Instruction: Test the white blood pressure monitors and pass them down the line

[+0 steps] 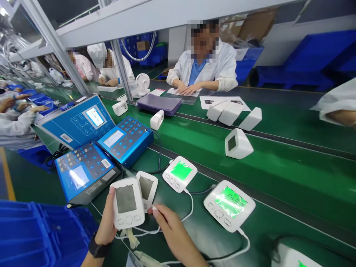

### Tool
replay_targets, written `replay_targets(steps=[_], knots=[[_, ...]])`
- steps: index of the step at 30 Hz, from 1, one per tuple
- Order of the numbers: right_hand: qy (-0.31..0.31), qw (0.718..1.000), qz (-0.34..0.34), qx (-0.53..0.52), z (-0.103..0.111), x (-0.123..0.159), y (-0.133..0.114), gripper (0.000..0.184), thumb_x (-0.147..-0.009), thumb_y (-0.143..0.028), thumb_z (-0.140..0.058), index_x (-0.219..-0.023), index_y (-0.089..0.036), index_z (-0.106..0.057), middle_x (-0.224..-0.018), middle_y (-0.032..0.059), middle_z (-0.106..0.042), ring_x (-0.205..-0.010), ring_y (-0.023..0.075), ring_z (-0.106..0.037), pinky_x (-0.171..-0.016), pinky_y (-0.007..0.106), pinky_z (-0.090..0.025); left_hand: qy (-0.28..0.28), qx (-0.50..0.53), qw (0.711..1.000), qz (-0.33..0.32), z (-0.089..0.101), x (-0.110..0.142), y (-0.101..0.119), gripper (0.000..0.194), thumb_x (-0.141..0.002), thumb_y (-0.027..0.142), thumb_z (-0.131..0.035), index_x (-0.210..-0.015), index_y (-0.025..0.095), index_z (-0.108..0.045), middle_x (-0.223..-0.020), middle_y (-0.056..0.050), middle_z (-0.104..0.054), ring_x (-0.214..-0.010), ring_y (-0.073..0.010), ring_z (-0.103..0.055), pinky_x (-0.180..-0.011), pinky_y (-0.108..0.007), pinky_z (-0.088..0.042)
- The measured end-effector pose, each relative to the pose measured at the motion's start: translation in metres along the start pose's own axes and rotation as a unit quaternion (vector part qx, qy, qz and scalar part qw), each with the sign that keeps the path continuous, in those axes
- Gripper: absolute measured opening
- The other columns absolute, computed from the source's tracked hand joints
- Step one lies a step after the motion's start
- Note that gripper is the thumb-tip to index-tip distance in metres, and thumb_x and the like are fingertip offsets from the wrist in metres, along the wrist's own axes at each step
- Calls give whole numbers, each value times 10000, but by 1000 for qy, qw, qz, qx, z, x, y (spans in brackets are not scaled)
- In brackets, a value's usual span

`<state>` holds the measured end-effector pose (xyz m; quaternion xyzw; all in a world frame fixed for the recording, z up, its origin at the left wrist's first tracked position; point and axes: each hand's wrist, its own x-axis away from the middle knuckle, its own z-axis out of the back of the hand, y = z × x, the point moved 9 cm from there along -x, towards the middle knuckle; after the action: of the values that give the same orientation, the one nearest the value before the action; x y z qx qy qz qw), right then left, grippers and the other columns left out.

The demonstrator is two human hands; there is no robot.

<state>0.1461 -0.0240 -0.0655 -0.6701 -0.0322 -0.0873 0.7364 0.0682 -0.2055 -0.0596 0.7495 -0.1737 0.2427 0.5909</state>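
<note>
While the left hand (104, 222) is clenching a white monitor (128, 203) from below, its dull grey screen facing up, the right hand (174, 231) is closing in beside it, fingertips (154, 210) right at the lower corner of a second white monitor (146, 189); whether they're gripping it or only touching, I can't tell from here! A black watch (97, 248) is sitting on the left wrist, and white cables (169, 230) are trailing under both hands. Just ahead, two more monitors (180, 173) are glowing green, the bigger one (229, 203) out to the right, both lying on the green table (289, 178). Over on the left, three blue test boxes (126, 141) are crowding together, screens lit, with a blue crate (36, 233) filling the near corner. Farther along, white wedge-shaped casings (239, 144) are standing about, and a stack of purple folders (159, 104) is lying by a small white fan (143, 83). Across the table, a co-worker (205, 63) in a white coat is resting both hands (189, 88) on a clear sheet.
</note>
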Motion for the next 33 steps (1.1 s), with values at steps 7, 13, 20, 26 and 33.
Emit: replay_targets(steps=[7, 13, 20, 26, 33], knots=[[-88, 992, 22, 82, -2, 9, -19, 406, -1064, -365, -512, -736, -215, -697, -732, -11, -655, -754, 189, -627, -722, 288, -405, -44, -10, 999, 20, -5, -1, -9, 480, -963, 562, -619, -1180, 149, -735, -1052, -117, -812, -869, -274, -786, -720, -336, -638], [-150, 984, 38, 90, -25, 17, -13, 367, -1067, -328, -531, -764, -233, -715, -832, -5, -720, -891, 213, -664, -832, 293, -446, -93, -77, 992, 36, 6, -3, -12, 541, -830, 577, -786, -1201, 186, -744, -1035, -113, -812, -1012, -336, -758, -737, -356, -630], [-77, 996, -34, -5, -25, 15, 13, 538, -991, -412, -596, -1515, -313, -525, -1310, 83, -726, -1219, 306, -655, -1037, 419, -497, -122, -115, 984, -54, -9, 9, 1, 623, -818, 670, -744, -1248, 219, -722, -1252, -102, -755, -1248, -356, -650, -1021, -420, -561], [23, 983, -42, -179, -15, -4, 11, 607, -739, -261, -786, -1327, -233, -638, -1184, 80, -786, -1055, 319, -738, -920, 427, -578, -141, -180, 961, -154, -24, -13, 30, 441, -870, 556, -720, -1177, 240, -752, -1293, -105, -724, -1387, -367, -533, -1188, -469, -410], [85, 963, -62, -248, -26, -24, 52, 839, -479, -303, -957, -1273, -212, -700, -1096, 81, -813, -1000, 365, -758, -848, 427, -605, -160, -462, 835, -255, -15, -100, 33, 476, -679, 633, -770, -1001, 283, -788, -1248, -102, -758, -1288, -448, -607, -1243, -555, -327]])
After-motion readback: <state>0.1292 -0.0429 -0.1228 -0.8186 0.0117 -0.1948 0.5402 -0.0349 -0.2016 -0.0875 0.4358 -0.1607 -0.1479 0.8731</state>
